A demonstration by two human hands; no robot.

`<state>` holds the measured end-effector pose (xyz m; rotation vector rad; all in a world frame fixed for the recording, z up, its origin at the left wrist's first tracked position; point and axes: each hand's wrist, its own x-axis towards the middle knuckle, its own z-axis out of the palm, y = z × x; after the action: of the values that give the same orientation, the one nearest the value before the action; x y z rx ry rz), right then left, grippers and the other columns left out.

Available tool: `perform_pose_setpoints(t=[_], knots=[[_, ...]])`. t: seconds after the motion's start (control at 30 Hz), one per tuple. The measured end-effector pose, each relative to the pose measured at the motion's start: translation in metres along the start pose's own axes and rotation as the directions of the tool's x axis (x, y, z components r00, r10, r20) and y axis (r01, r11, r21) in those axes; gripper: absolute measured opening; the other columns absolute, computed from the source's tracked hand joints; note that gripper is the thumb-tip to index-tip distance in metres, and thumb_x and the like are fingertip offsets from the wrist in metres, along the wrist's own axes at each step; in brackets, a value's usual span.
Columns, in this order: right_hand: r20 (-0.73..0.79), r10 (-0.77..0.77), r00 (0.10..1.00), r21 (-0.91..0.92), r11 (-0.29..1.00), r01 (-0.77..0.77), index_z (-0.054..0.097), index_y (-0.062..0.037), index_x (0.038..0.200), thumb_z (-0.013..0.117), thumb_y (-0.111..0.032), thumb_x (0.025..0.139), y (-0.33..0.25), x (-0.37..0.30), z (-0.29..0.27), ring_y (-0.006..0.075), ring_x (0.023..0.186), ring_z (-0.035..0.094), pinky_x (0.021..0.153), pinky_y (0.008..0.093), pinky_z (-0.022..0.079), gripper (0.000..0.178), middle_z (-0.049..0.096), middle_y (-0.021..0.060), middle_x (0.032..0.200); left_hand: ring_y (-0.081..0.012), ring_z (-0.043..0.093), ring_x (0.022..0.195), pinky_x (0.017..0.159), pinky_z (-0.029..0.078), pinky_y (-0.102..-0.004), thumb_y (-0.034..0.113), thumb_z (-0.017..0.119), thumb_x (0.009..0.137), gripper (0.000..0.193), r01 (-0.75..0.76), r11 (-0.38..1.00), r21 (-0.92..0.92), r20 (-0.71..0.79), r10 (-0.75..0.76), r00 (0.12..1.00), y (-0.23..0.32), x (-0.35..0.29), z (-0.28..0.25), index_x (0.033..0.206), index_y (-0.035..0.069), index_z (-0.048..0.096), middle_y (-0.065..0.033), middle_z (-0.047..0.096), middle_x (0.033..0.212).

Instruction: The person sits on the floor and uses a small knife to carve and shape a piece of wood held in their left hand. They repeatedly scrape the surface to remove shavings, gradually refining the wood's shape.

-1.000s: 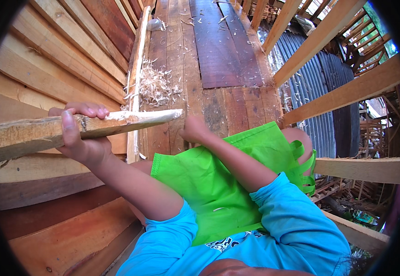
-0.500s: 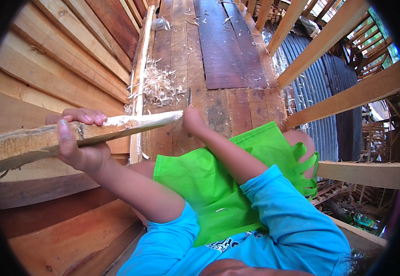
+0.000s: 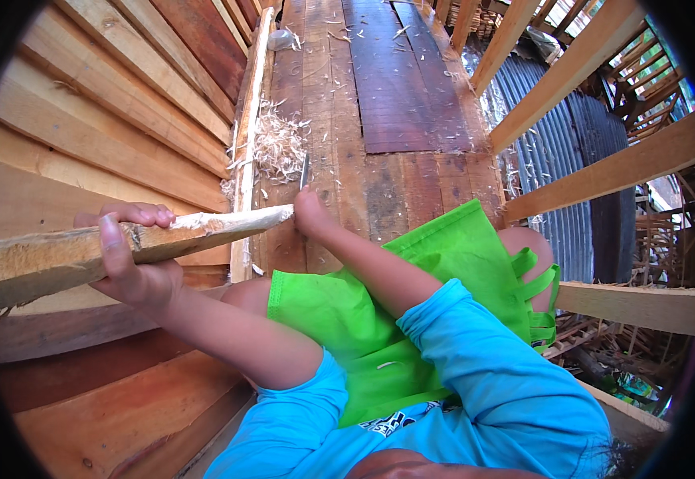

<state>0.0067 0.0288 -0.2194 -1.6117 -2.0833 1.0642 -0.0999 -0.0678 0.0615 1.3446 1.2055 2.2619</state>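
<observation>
A long, rough wooden pole (image 3: 52,257) comes in from the left edge, its right end whittled pale and narrower. My left hand (image 3: 136,255) is wrapped round it, thumb on the near side and fingers over the top. Beside the whittled tip is my right hand (image 3: 312,212), closed in a fist. A thin knife blade (image 3: 305,169) sticks up from that fist, pointing away from me; its handle is hidden in the grip. Over my lap lies a bright green cloth bag (image 3: 347,319) with loop handles at its right side.
Curled wood shavings (image 3: 279,144) are heaped on the plank floor (image 3: 331,120) beyond the pole. Stacked boards (image 3: 116,88) form a wall at left. A long pale strip (image 3: 243,160) runs along the floor there. Wooden rails (image 3: 611,184) and corrugated metal sheets (image 3: 555,120) stand at right.
My right hand and the knife have moved left and slightly nearer to me. The pole's whittled end has shifted left and down a little, still in my left hand.
</observation>
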Motion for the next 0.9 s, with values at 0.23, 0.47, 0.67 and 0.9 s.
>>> perform_pose_setpoints(t=[0.23, 0.47, 0.67, 0.9], knots=[[-0.052, 0.050, 0.997, -0.036, 0.998, -0.052, 0.048, 0.0108, 0.119, 0.060, -0.002, 0.080, 0.004, -0.001, -0.011, 0.0426, 0.087, 0.064, 0.074, 0.0491, 0.052, 0.043, 0.063, 0.0285, 0.091, -0.0203, 0.051, 0.055, 0.055, 0.047, -0.0366, 0.022, 0.052, 0.087, 0.019, 0.047, 0.998, -0.043, -0.018, -0.048, 0.999, 0.002, -0.001, -0.004, 0.084, 0.005, 0.046, -0.0114, 0.052, 0.065], [-0.193, 0.029, 0.981, -0.071, 0.997, -0.043, 0.054, 0.0084, 0.112, 0.049, -0.003, 0.087, 0.024, 0.001, -0.042, 0.0424, 0.081, 0.064, 0.069, 0.0501, 0.052, 0.029, 0.064, 0.0263, 0.083, -0.0186, 0.050, 0.065, 0.065, 0.043, -0.0380, 0.034, 0.051, 0.089, 0.022, 0.128, 0.979, -0.161, 0.055, -0.121, 0.991, -0.002, 0.001, -0.015, 0.090, 0.012, 0.054, -0.0062, 0.052, 0.071], [-0.062, -0.132, 0.989, -0.099, 0.987, 0.126, 0.057, 0.0007, 0.110, 0.052, -0.002, 0.082, 0.028, 0.006, -0.048, 0.0434, 0.084, 0.062, 0.074, 0.0505, 0.050, 0.028, 0.063, 0.0250, 0.083, -0.0196, 0.050, 0.060, 0.060, 0.045, -0.0381, 0.030, 0.049, 0.089, 0.020, 0.088, 0.977, -0.192, 0.023, -0.085, 0.996, 0.001, 0.000, -0.011, 0.088, 0.010, 0.046, -0.0095, 0.052, 0.068], [-0.193, -0.173, 0.966, 0.318, 0.920, 0.228, 0.051, 0.0028, 0.124, 0.054, -0.006, 0.082, 0.043, -0.001, -0.046, 0.0446, 0.087, 0.059, 0.076, 0.0481, 0.046, 0.043, 0.061, 0.0284, 0.089, -0.0199, 0.050, 0.061, 0.060, 0.045, -0.0385, 0.030, 0.049, 0.088, 0.021, 0.079, 0.962, -0.262, 0.090, -0.058, 0.994, 0.001, 0.000, -0.013, 0.091, 0.009, 0.046, -0.0101, 0.051, 0.069]])
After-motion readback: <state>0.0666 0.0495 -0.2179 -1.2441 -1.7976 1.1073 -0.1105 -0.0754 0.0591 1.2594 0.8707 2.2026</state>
